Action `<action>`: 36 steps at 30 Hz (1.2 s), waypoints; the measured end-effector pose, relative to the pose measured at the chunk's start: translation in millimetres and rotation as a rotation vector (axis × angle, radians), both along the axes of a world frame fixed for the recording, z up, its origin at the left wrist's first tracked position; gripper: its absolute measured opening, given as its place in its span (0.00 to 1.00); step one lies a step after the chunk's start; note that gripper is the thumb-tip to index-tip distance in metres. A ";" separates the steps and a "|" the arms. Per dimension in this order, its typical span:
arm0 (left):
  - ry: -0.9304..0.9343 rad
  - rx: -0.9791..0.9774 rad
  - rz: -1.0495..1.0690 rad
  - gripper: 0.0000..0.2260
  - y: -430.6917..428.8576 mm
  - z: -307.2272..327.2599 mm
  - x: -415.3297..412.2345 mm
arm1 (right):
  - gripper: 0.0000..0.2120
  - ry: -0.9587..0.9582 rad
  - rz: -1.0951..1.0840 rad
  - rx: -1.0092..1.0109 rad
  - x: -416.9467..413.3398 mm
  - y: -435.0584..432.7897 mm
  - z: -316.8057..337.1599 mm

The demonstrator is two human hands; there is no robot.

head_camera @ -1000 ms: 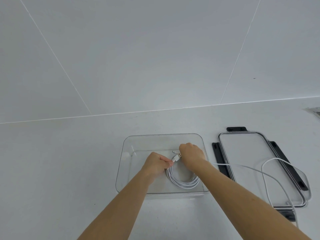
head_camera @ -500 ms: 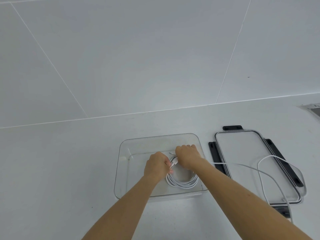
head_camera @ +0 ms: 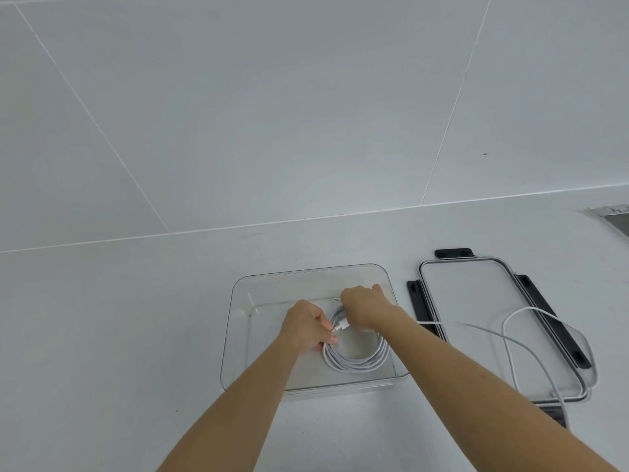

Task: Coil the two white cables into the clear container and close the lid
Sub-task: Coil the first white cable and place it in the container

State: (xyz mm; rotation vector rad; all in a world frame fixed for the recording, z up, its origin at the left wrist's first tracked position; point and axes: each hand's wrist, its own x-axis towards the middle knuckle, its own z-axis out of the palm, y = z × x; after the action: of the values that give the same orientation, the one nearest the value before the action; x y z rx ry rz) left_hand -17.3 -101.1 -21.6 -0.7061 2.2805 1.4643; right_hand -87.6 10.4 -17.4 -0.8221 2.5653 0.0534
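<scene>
A clear rectangular container (head_camera: 238, 335) sits on the white counter in front of me. Inside it lies a coiled white cable (head_camera: 357, 361), resting flat on the bottom. My left hand (head_camera: 306, 327) pinches the coil's left side near a white plug end. My right hand (head_camera: 366, 306) presses on the coil's far side, fingers curled over it. A second white cable (head_camera: 503, 338) runs loose from under my right forearm across the lid (head_camera: 476, 301), looping over it. The lid, clear with black latches, lies flat to the right of the container.
A white tiled wall rises behind the counter. A metal sink edge (head_camera: 612, 219) shows at the far right. The loose cable's end trails off the lid's near corner towards the counter's front.
Both hands have lowered the coil to the container's bottom. The left hand slid to the coil's left side. The loose cable on the lid has barely shifted.
</scene>
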 end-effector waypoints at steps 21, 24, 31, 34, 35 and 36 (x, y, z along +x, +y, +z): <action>-0.004 0.063 -0.002 0.21 -6.3 -7.0 0.0 | 0.11 -0.398 -0.370 -0.449 -5.1 4.5 12.1; 0.014 0.060 -0.053 0.15 -7.6 -8.0 -0.5 | 0.07 -0.392 -0.359 -0.488 -4.7 4.2 11.8; 0.091 -0.041 -0.053 0.07 -1.9 -17.6 -5.8 | 0.09 -0.408 -0.335 -0.436 -5.1 5.8 12.2; 0.130 -0.108 -0.082 0.06 1.0 -20.0 -6.7 | 0.13 -0.402 -0.303 -0.410 -3.2 5.0 12.4; 0.133 -0.119 -0.088 0.07 1.4 -19.9 -6.7 | 0.12 -0.401 -0.285 -0.405 -3.0 4.6 12.2; 0.135 -0.119 -0.093 0.09 1.8 -19.4 -6.8 | 0.12 -0.401 -0.269 -0.401 -2.8 4.3 12.3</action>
State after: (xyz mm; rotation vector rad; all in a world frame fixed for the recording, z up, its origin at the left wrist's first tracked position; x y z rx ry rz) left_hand -24.1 -99.2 -41.0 -0.5410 2.4841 1.3810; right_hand -90.4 14.7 -5.1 -0.5415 2.2989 -0.6589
